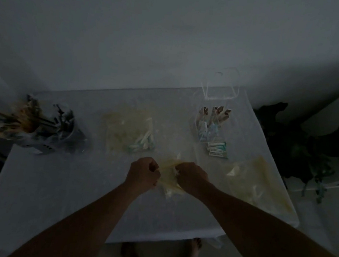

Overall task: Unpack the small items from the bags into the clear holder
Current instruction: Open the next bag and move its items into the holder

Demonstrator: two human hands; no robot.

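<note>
The scene is dim. My left hand point(144, 172) and my right hand point(192, 178) both grip a small yellowish plastic bag point(169, 182) at its top edge, just above the white table point(63, 190). Beyond it lies another bag point(130, 129) with small white and teal packets inside. A flat yellowish bag point(258, 186) lies at the right. The clear holder point(213, 128) stands at the back right with brown and blue-white small packets in its compartments. A few teal and white packets point(217, 149) sit in its front section.
Cups with cutlery and wooden sticks point(31, 122) stand at the table's left. A second clear box point(223, 86) stands at the back edge by the wall. A dark plant point(301, 142) is off the right edge. My feet point(193, 250) show below the near edge.
</note>
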